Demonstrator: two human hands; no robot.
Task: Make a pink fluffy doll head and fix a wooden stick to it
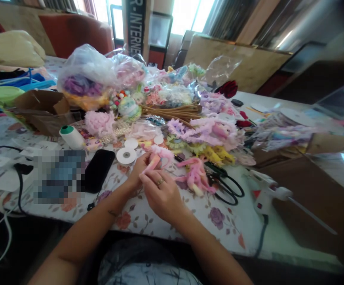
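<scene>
Peach-pink, the soft narrow strip (152, 163) is resting between both hands above the floral tablecloth (195, 219), seemingly unfinished; a tangled pink fuzzy bundle (195, 174) is lying unhandled beside the black-handled scissors (219, 171). The left hand (139, 170) is gripping the strip; the right hand (162, 194) is apparently pinching its near end.

Peach-pink strip (152, 163), slanted, between left hand (137, 169) and right hand (163, 194)
</scene>
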